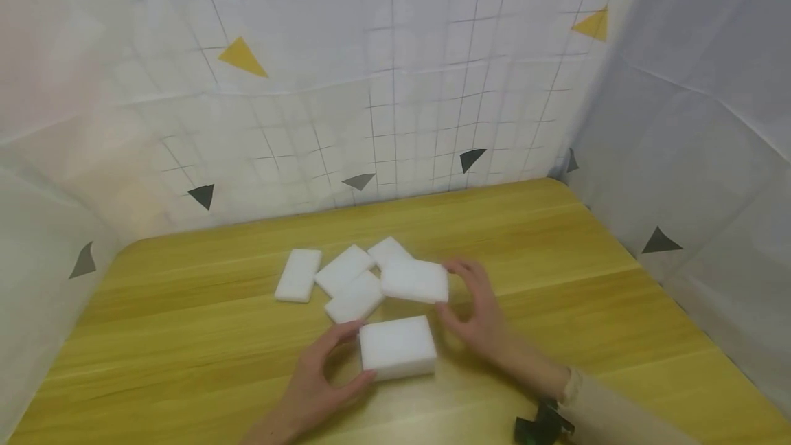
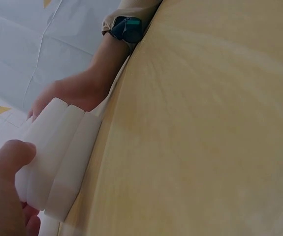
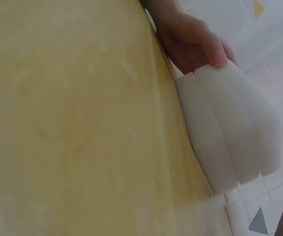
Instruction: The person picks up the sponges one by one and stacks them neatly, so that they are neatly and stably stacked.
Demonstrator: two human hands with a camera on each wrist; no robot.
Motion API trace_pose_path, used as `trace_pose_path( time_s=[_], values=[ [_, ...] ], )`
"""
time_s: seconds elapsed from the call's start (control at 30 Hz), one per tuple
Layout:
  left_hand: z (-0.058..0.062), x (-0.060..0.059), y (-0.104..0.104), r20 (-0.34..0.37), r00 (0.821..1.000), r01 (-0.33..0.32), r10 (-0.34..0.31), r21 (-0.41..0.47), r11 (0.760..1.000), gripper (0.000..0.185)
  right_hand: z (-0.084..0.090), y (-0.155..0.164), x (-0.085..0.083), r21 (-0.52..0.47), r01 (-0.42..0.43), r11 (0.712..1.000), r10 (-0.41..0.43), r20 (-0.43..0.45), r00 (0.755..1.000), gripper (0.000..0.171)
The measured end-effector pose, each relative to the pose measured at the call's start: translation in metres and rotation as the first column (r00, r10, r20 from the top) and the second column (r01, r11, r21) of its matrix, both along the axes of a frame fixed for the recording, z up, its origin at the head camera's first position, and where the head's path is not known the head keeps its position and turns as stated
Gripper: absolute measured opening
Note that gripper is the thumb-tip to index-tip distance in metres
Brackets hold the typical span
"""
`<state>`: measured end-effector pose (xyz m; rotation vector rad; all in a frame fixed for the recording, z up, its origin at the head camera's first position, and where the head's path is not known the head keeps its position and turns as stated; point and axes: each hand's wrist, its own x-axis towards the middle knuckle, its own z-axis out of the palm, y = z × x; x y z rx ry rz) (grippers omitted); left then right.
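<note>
A stack of three white rectangular sponges lies near the front middle of the table, its layers visible edge-on in both wrist views. My left hand grips the left end of this stack, thumb on the near side and fingers on the far side. In the left wrist view, that thumb presses on the upper sponge. Just beyond the stack, another white sponge is pinched at its right end between the thumb and fingers of my right hand. This sponge overlaps the loose ones behind it in the head view.
Several loose white sponges lie flat behind the stack, including one at the left and one beside it. The wooden table is bordered by patterned white sheeting. A dark device sits at my right wrist.
</note>
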<state>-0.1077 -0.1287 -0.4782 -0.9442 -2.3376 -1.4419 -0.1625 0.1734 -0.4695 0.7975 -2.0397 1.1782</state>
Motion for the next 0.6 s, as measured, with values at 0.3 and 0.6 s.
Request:
trace_pose_path(
  time_s=[0.3,0.6],
  values=[
    [0.001,0.001,0.0,0.008,1.0,-0.006,0.006,-0.005,1.0,0.068,0.002,-0.009,0.011,0.032,-0.085,0.996,0.087,-0.051,0.995,0.061],
    [0.001,0.002,0.0,0.024,0.999,-0.026,0.026,-0.002,1.0,0.066,0.022,-0.022,0.02,0.041,-0.192,0.981,0.196,-0.135,0.971,0.054]
  ],
)
